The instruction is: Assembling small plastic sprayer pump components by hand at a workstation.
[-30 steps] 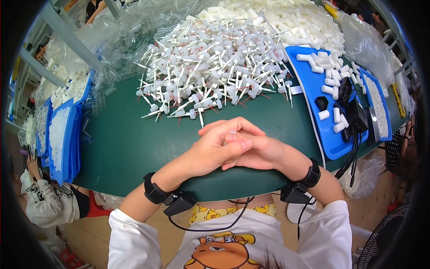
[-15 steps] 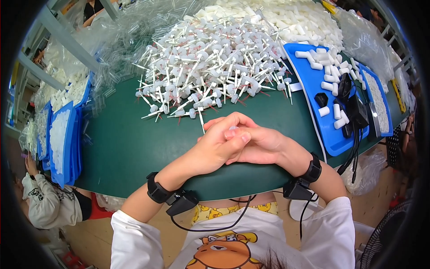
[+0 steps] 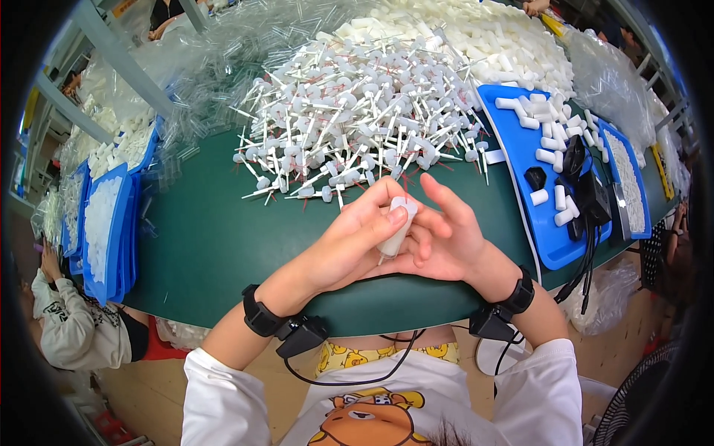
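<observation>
Close to the table's near edge, my left hand (image 3: 343, 242) pinches a white cylindrical plastic part (image 3: 398, 232) between thumb and fingers. The part is tilted, with a narrow tip poking out at its lower end. Right beside it is my right hand (image 3: 460, 244), fingers apart and loosely bent, the index finger raised; whether those fingers touch the part I cannot tell. Just beyond both hands lies a big heap of small white stick parts (image 3: 357, 111) with pale translucent collars and thin red strands.
White cylinders lie piled (image 3: 506, 56) at the back right. A blue tray (image 3: 559, 256) on the right holds white cylinders and black devices with cables. Clear tubes (image 3: 245, 63) cover the back left. Stacked blue trays (image 3: 119, 245) stand left, near another person (image 3: 78, 327).
My hands were clasped together; now they have parted, the right fingers have lifted and spread, and the white cylindrical part shows in my left hand.
</observation>
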